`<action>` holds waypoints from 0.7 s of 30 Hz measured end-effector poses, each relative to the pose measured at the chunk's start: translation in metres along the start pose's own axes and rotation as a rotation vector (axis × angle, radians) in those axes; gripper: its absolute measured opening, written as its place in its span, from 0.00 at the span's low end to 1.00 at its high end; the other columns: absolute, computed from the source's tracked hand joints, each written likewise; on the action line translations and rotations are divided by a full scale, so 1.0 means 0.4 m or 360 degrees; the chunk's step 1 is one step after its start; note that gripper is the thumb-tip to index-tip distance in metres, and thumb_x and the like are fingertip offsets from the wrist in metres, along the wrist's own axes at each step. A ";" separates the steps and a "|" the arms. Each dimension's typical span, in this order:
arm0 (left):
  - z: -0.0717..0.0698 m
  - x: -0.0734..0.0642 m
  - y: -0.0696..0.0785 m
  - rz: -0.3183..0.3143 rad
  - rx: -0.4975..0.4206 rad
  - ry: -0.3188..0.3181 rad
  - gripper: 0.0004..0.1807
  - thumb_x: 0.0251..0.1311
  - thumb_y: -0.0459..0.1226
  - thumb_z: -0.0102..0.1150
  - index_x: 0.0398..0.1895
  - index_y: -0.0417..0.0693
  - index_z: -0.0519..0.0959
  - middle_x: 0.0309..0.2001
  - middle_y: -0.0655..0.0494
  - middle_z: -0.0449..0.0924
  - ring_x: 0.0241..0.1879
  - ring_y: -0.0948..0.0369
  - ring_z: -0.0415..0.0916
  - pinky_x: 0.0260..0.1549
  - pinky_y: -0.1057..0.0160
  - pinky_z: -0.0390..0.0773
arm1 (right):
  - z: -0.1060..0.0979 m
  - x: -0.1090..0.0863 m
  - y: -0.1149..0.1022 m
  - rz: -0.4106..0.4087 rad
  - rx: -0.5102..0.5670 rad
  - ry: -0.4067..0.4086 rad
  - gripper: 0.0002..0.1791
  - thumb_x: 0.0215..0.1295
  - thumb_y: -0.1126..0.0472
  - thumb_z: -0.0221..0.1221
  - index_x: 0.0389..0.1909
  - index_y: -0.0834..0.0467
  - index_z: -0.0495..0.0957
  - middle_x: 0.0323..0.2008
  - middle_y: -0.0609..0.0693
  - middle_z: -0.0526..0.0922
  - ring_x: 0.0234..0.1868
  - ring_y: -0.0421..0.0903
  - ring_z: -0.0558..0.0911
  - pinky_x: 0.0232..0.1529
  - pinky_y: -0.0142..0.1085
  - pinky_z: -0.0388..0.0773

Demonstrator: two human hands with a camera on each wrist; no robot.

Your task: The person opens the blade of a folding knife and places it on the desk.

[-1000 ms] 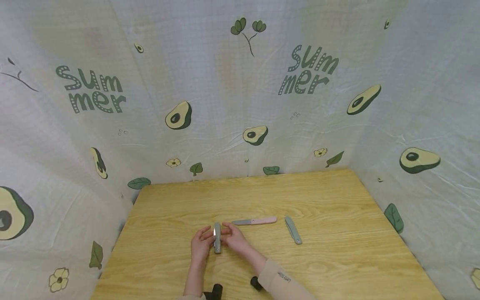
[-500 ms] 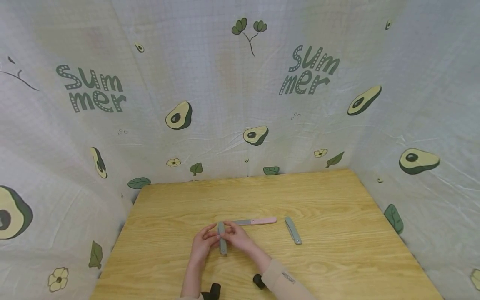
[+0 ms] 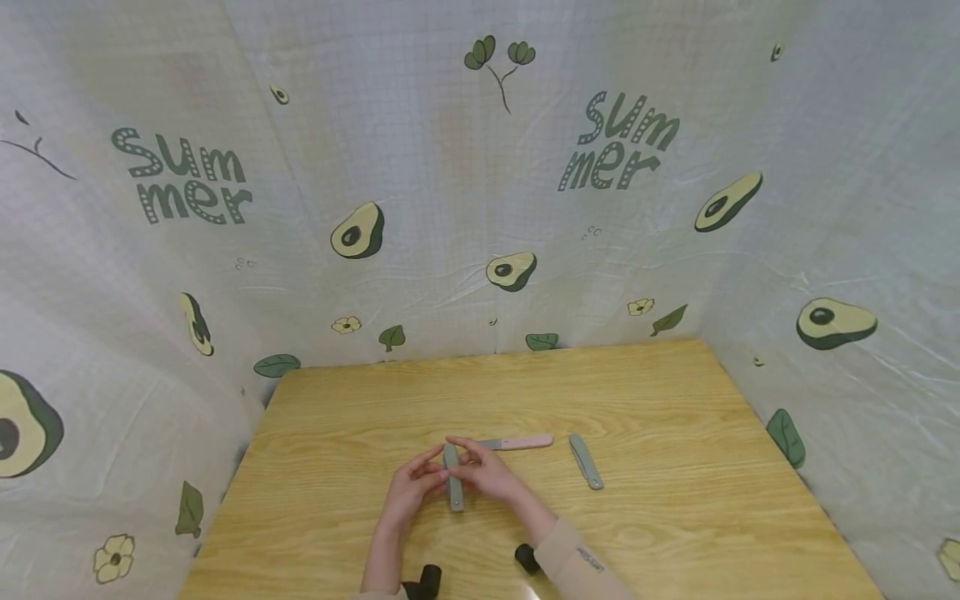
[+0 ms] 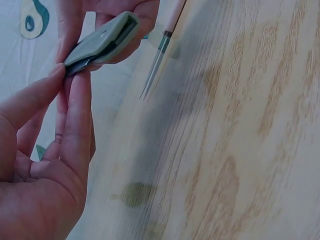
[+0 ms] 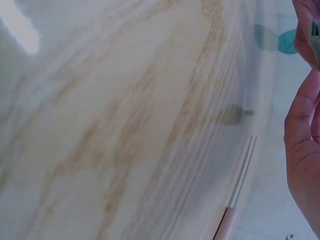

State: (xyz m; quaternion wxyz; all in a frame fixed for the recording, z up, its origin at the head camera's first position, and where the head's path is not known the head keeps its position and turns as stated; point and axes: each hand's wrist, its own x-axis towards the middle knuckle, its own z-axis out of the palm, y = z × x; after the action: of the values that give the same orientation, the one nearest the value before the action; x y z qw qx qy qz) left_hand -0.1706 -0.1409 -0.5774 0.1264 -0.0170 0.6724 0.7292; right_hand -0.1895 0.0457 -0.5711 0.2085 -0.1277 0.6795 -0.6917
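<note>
Over the front of the table, a grey-green folding knife (image 3: pixel 454 493) is held up between both hands. My left hand (image 3: pixel 406 493) pinches it from the left with thumb and fingers, as the left wrist view shows at the knife (image 4: pixel 102 37). From the right, my right hand (image 3: pixel 491 475) grips the same knife near its upper part. Its blade appears folded into the handle, dark inside the slot. Just behind the right hand lies a pink-handled knife (image 3: pixel 527 442) with its blade out. Only an end of the held knife (image 5: pixel 315 42) shows in the right wrist view.
A second grey-green folding knife (image 3: pixel 587 462), folded, lies to the right on the wooden table (image 3: pixel 697 500). A printed cloth (image 3: pixel 435 167) surrounds the table at the back and sides. Black wrist mounts (image 3: pixel 430 579) sit at the forearms.
The held knife has shifted slightly right and turned, and the bright blade edge seen earlier beside its handle no longer shows. Both hands have drawn closer together around it. The other knives stay put.
</note>
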 end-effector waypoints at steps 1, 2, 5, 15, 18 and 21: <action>0.001 0.000 0.001 0.0005 0.0012 -0.0007 0.30 0.62 0.30 0.62 0.67 0.34 0.67 0.40 0.50 0.75 0.38 0.60 0.79 0.45 0.61 0.85 | -0.002 -0.001 0.000 -0.0005 0.0005 -0.0011 0.29 0.71 0.65 0.56 0.71 0.60 0.62 0.42 0.54 0.73 0.36 0.44 0.79 0.41 0.46 0.85; 0.002 0.001 0.003 0.0002 0.0012 -0.0010 0.29 0.62 0.30 0.62 0.67 0.35 0.67 0.40 0.50 0.75 0.38 0.60 0.79 0.45 0.61 0.85 | -0.004 -0.002 -0.001 -0.0009 0.0011 -0.0018 0.29 0.71 0.65 0.56 0.71 0.60 0.62 0.42 0.54 0.73 0.36 0.44 0.79 0.41 0.47 0.85; 0.004 0.002 0.006 -0.0008 0.0006 -0.0020 0.29 0.63 0.30 0.61 0.67 0.35 0.68 0.40 0.50 0.75 0.38 0.61 0.78 0.44 0.62 0.85 | -0.008 -0.004 -0.005 -0.0021 0.0001 -0.0013 0.29 0.71 0.65 0.56 0.71 0.61 0.63 0.41 0.54 0.73 0.35 0.44 0.78 0.40 0.50 0.85; 0.011 -0.002 0.005 0.0073 0.0026 -0.0079 0.28 0.64 0.29 0.58 0.68 0.32 0.65 0.39 0.51 0.71 0.36 0.63 0.76 0.40 0.63 0.86 | -0.011 -0.007 -0.006 -0.0033 -0.0049 0.0050 0.27 0.70 0.67 0.55 0.69 0.59 0.65 0.40 0.53 0.73 0.34 0.45 0.75 0.35 0.47 0.84; 0.013 0.000 0.004 0.0068 0.0039 -0.0069 0.28 0.64 0.29 0.58 0.67 0.33 0.66 0.39 0.51 0.71 0.36 0.63 0.76 0.40 0.63 0.86 | -0.010 -0.009 -0.007 -0.0035 -0.0056 0.0063 0.27 0.70 0.67 0.55 0.69 0.59 0.65 0.40 0.54 0.73 0.33 0.45 0.75 0.35 0.48 0.84; 0.016 0.003 0.003 0.0054 0.0033 -0.0055 0.28 0.65 0.30 0.59 0.67 0.33 0.67 0.39 0.51 0.72 0.37 0.62 0.77 0.40 0.63 0.86 | -0.009 -0.010 -0.007 -0.0045 -0.0057 0.0079 0.27 0.69 0.68 0.55 0.69 0.60 0.66 0.39 0.54 0.74 0.33 0.46 0.75 0.34 0.50 0.84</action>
State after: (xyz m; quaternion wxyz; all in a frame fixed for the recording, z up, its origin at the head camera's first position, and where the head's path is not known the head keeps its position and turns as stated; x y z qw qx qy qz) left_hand -0.1710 -0.1345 -0.5757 0.1256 0.0083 0.6777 0.7245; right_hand -0.1882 0.0509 -0.5679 0.1795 -0.1237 0.6950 -0.6852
